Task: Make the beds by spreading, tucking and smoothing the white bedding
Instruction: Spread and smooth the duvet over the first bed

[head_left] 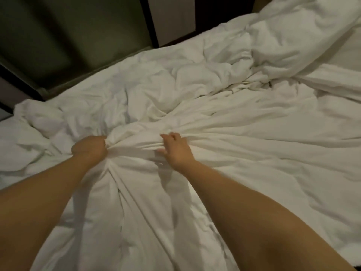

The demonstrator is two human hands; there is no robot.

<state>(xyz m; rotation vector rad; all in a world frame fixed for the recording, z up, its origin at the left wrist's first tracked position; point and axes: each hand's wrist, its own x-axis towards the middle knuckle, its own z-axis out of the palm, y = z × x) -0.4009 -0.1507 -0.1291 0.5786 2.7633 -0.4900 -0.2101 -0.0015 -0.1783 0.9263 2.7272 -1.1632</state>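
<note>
A crumpled white duvet [224, 118] covers most of the bed, bunched into folds at its middle. My left hand [89, 148] grips a gathered fold of the duvet in a fist. A short way to the right, my right hand [175, 148] pinches the same fold between curled fingers and thumb. Creases fan out from the two grips towards the right and towards me. A puffy white mass of bedding, duvet or pillow [297, 36], lies heaped at the far right corner.
A dark olive padded headboard or wall panel [68, 36] runs along the far left side of the bed. A pale vertical panel [172, 18] with dark framing stands behind the far edge. A flatter white sheet [336, 85] shows at the right.
</note>
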